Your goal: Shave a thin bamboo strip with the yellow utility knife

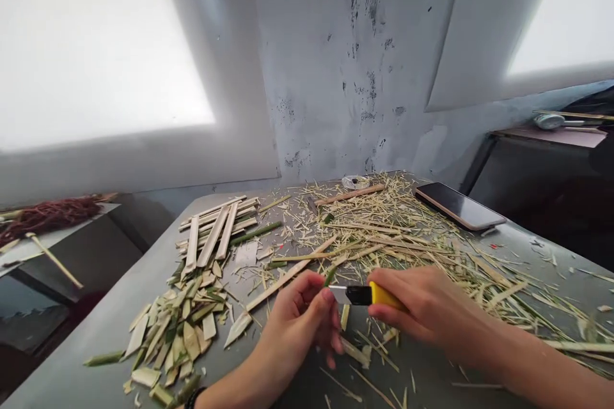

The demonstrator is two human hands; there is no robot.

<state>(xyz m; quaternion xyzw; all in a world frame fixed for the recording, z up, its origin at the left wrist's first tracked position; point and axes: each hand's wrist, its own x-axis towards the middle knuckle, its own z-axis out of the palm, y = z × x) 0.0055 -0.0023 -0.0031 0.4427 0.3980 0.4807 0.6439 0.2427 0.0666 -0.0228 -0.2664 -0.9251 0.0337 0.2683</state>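
Note:
My right hand [422, 310] is wrapped round a yellow and black utility knife [384, 299]. Its blade [337, 293] points left and meets a small green bamboo piece [330, 276], pinched between the thumb and fingers of my left hand [307, 316]. Most of that piece is hidden by the fingers. Beyond my left hand, a long pale bamboo strip [283, 281] lies slantwise on the grey table [119, 307]. Left of my hands is a heap of short cut bamboo pieces [177, 339], with longer split strips [211, 236] stacked behind it.
Shavings and thin slivers [407, 236] cover the table's middle and right. A wooden-handled tool [352, 194] and a roll of clear tape [355, 183] lie at the back. A phone [458, 204] rests at the right edge. A marked wall [336, 77] stands behind.

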